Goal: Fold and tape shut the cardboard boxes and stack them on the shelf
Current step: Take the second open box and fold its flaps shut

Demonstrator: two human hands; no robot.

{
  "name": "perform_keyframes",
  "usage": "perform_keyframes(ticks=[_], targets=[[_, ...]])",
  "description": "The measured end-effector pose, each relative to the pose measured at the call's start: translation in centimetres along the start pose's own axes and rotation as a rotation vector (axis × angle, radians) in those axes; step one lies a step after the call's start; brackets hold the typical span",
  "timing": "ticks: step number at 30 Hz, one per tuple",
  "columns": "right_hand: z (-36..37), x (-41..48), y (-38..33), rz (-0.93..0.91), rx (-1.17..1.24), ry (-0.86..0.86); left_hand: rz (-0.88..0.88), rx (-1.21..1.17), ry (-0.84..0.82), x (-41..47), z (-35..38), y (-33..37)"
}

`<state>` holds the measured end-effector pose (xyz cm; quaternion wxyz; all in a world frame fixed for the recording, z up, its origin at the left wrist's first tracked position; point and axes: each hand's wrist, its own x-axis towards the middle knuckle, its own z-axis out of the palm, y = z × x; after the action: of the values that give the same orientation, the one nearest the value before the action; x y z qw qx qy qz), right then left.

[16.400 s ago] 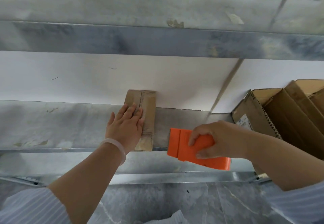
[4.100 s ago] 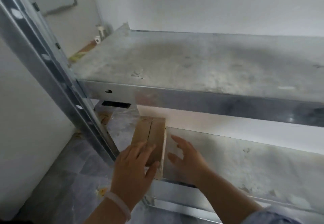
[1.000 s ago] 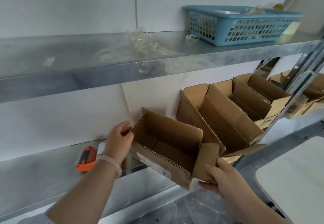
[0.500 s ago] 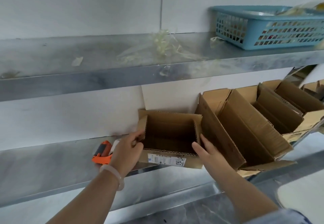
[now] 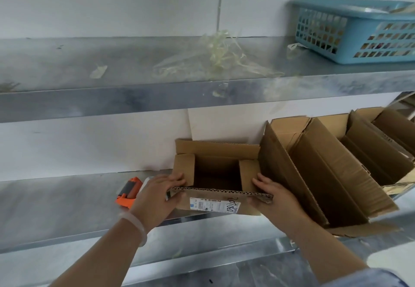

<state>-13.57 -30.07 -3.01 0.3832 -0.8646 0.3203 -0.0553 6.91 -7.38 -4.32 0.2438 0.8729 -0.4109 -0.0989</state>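
open brown corrugated cardboard box (image 5: 213,205) sits at the front edge of the grey metal lower shelf (image 5: 56,208), mouth up, white label on its front face. left hand (image 5: 155,199) grips the left front corner, fingers curled over the short left flap. right hand (image 5: 276,199) mirrors it: fingers on the short right flap, thumb under the front flap's corner. both short flaps lean inward, the back flap stands up by the wall, and the front flap juts toward the camera.

step looks like folding in the short flaps. push both down level first, then close the long flaps so their edges meet mid-box, and pin the seam with one hand. orange tape dispenser (image 5: 129,193) lies just left of the left hand, handy for that. row of other open cardboard boxes (image 5: 325,174) sits just beside on the right; keep their flaps clear.
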Motion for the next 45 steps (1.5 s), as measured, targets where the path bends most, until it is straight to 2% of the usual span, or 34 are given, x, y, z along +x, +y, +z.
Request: perform_keyframes(ticks=[5,11,15,19,22,25,27,30,35,39,45], targets=[[0.7,1.3,0.0,0.031,0.227,-0.012,-0.011,0.043,0.057,-0.3,-0.8,-0.7],[1.8,2.9,-0.5,0.069,0.335,0.038,-0.086,0.022,0.153,-1.2,-0.4,-1.8],[1.8,4.2,-1.1,0.034,0.301,0.102,-0.161,-0.038,0.157,-0.1,-0.5,-1.0],[1.5,5.7,-1.6,0.039,0.207,0.037,-0.183,-0.149,0.129,1.2,-0.6,-1.5],[1.1,6.9,-2.2,0.007,0.159,-0.031,-0.256,-0.321,0.029,2.9,-1.3,-2.4],[1.1,7.7,-2.4,-0.032,0.108,-0.069,-0.213,-0.409,-0.062,4.0,-1.7,-2.8],[1.2,7.9,-2.2,-0.072,0.111,-0.049,-0.201,-0.431,-0.042,4.0,-1.6,-2.9],[1.3,7.4,-1.8,-0.098,0.087,-0.022,-0.148,-0.344,0.036,3.2,-0.9,-3.7],[1.7,6.8,-0.5,-0.169,-0.024,-0.021,-0.083,-0.127,0.063,1.8,0.0,-3.8],[1.5,6.2,0.1,-0.147,-0.11,-0.018,-0.088,0.084,0.005,1.2,0.3,-1.9],[1.8,5.7,-0.2,-0.17,-0.368,-0.013,-0.131,0.094,0.047,0.8,0.9,-0.6]])
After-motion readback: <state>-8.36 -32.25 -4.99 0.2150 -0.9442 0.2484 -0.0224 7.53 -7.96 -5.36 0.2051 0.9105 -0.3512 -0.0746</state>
